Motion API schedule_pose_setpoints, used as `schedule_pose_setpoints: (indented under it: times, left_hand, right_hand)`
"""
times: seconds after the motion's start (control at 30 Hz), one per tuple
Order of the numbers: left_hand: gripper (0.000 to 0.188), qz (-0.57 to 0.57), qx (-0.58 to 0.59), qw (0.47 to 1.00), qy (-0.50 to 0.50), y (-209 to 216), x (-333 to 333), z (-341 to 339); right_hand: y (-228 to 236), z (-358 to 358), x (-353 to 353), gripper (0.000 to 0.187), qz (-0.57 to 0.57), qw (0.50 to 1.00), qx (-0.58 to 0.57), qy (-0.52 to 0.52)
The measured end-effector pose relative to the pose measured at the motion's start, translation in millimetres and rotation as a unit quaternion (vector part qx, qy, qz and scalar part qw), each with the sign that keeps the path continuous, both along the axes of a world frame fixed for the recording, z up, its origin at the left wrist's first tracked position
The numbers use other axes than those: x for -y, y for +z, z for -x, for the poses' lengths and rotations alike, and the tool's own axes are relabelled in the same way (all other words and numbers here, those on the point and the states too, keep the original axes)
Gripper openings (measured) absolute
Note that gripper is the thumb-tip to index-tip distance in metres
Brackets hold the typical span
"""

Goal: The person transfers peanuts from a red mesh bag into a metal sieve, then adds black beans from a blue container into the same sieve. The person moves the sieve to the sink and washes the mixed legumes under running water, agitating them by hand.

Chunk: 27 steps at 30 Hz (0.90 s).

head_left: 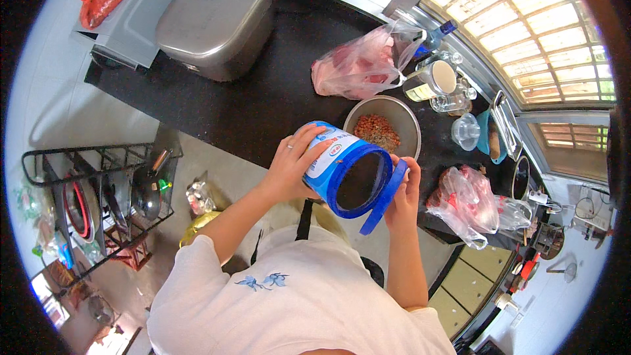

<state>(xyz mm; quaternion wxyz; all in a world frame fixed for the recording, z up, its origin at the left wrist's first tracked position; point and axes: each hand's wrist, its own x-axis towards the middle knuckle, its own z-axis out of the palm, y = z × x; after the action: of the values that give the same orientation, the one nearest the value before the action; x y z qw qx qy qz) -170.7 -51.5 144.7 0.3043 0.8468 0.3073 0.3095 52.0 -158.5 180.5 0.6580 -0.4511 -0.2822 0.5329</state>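
My left hand is wrapped around the side of a blue-and-white canister, which is tilted with its round mouth toward me. The inside looks dark, and I cannot make out its contents. At the canister's right edge, my right hand grips the blue lid, which is swung open beside the rim. Just beyond the canister, a metal bowl stands on the dark counter. It holds reddish-brown nuts or beans with smaller pale grains among them.
Bagged raw meat lies behind the bowl, another meat bag to its right. Jars and bottles line the window side. A large metal rice cooker stands at the back left of the counter. A black rack holds pans at left.
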Motion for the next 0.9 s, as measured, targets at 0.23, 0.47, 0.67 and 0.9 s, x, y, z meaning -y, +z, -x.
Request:
schedule_pose_setpoints:
  times: [0.23,0.47,0.67,0.9]
  left_hand:
    - [0.106,0.074,0.017,0.997,0.001,-38.8,-10.8,11.0]
    - [0.113,0.179,0.113,0.973,0.088,-100.9,-17.8,15.5]
    - [0.117,0.117,0.127,0.970,0.168,-128.1,-22.3,14.7]
    - [0.118,0.175,0.185,0.941,0.222,-123.3,-23.2,7.5]
  right_hand:
    - [-10.9,8.9,-19.7,0.049,0.055,0.998,-0.019,0.037]
    - [-37.4,35.8,-88.4,0.052,0.064,0.976,0.176,0.112]
    - [-61.9,44.5,-121.4,0.034,0.063,0.980,0.129,0.136]
    - [-77.9,35.3,-154.8,0.042,0.093,0.977,0.052,0.185]
